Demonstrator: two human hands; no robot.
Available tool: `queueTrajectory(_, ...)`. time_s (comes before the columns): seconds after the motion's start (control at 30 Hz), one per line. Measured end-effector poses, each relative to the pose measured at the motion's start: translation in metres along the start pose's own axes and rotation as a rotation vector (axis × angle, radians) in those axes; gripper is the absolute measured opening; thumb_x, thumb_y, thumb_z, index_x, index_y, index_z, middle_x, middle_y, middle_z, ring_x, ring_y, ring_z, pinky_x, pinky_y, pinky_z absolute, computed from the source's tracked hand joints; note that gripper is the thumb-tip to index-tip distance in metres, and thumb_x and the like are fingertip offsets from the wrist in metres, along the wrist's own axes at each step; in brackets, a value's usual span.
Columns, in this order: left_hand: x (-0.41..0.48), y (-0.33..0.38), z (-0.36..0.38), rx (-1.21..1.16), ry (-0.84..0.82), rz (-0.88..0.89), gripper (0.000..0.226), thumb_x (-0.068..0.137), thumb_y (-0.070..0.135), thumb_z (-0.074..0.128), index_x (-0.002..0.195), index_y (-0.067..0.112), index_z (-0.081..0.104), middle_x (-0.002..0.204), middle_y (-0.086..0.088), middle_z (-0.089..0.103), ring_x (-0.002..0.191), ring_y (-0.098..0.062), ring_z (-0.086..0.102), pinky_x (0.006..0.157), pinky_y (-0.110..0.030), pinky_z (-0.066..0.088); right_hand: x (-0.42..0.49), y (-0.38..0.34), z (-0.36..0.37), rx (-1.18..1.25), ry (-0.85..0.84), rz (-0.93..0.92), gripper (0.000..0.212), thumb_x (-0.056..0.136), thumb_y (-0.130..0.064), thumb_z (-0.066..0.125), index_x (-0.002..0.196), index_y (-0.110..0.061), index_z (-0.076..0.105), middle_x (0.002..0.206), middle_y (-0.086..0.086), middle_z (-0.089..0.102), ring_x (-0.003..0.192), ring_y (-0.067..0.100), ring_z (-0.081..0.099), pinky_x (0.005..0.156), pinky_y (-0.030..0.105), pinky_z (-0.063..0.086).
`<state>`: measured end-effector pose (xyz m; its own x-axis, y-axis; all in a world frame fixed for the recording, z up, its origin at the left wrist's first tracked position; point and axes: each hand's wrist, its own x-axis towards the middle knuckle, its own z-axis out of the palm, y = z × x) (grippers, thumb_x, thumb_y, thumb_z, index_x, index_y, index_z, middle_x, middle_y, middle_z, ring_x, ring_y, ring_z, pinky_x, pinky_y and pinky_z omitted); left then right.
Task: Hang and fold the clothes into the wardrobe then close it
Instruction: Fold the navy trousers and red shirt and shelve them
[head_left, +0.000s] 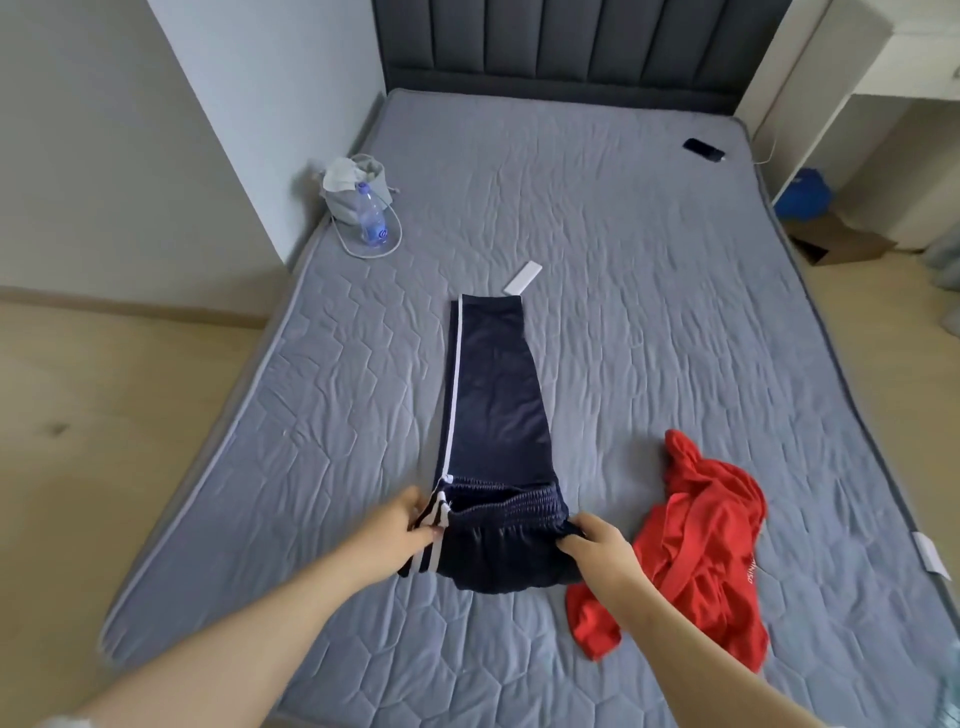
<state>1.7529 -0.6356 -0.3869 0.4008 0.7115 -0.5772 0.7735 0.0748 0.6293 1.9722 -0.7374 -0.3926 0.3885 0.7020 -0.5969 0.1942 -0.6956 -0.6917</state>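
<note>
Left hand (402, 522) pinches white-striped waistband edge of navy blue track pants (491, 415); right hand (597, 543) grips opposite waistband corner. Pants lie lengthwise on grey quilted bed (675, 312). Crumpled red shirt (696, 545) just beside right hand.

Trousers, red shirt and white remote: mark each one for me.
trousers (493, 395), head view, middle of the folded legs
red shirt (701, 540), head view, centre of the crumpled fabric
white remote (523, 278), head view, middle of its body
</note>
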Motion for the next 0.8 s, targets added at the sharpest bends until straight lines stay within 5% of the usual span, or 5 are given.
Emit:
queueTrajectory(0.13,0.008,0.004,0.003,-0.033,0.089,-0.004,0.01,0.093,0.022,0.053,0.095,0.024,0.043,0.091,0.004,0.057,0.071,-0.009,0.053,0.058,-0.02,0.04,0.006,-0.003,0.0,0.003,0.043,-0.048,0.025,0.085,-0.005,0.053,0.069,-0.025,0.054,0.063,-0.01,0.054,0.06,0.007,0.047,0.047,0.01,0.035)
queueTrajectory(0.4,0.021,-0.01,0.011,0.023,0.076,-0.096,0.017,0.088,0.023,0.061,0.1,0.021,0.049,0.105,-0.005,0.058,0.08,-0.019,0.057,0.072,-0.031,0.051,0.02,-0.001,0.006,-0.312,0.012,-0.009,0.014,0.085,-0.017,0.055,0.094,-0.023,0.064,0.092,0.001,0.049,0.096,0.022,0.05,0.076,0.022,0.042)
queueTrajectory(0.53,0.051,0.027,-0.011,-0.026,0.299,-0.12,0.024,0.087,0.023,0.061,0.109,0.015,0.056,0.096,-0.004,0.055,0.067,-0.012,0.051,0.049,-0.017,0.041,0.043,-0.045,-0.002,-0.279,0.135,-0.064,0.017,0.088,-0.015,0.053,0.099,-0.014,0.066,0.097,0.013,0.063,0.088,0.028,0.058,0.065,0.022,0.04)
queueTrajectory(0.63,0.088,0.079,-0.045,-0.525,0.389,0.06,0.057,0.09,0.017,0.058,0.141,0.023,0.032,0.127,-0.004,0.054,0.105,-0.016,0.057,0.085,-0.015,0.045,0.075,-0.106,-0.014,0.191,0.243,-0.214,0.034,0.092,-0.017,0.05,0.126,-0.02,0.051,0.116,0.004,0.06,0.114,0.023,0.053,0.09,0.03,0.042)
queueTrajectory(0.8,0.115,0.101,-0.06,-0.389,0.33,0.13,0.091,0.091,0.015,0.057,0.147,0.025,-0.014,0.157,0.002,-0.008,0.144,-0.013,0.001,0.114,-0.031,0.005,0.102,-0.135,-0.017,0.252,0.127,-0.288,0.073,0.095,-0.02,0.049,0.149,-0.032,0.001,0.158,-0.008,-0.003,0.145,0.014,0.005,0.116,0.037,0.015)
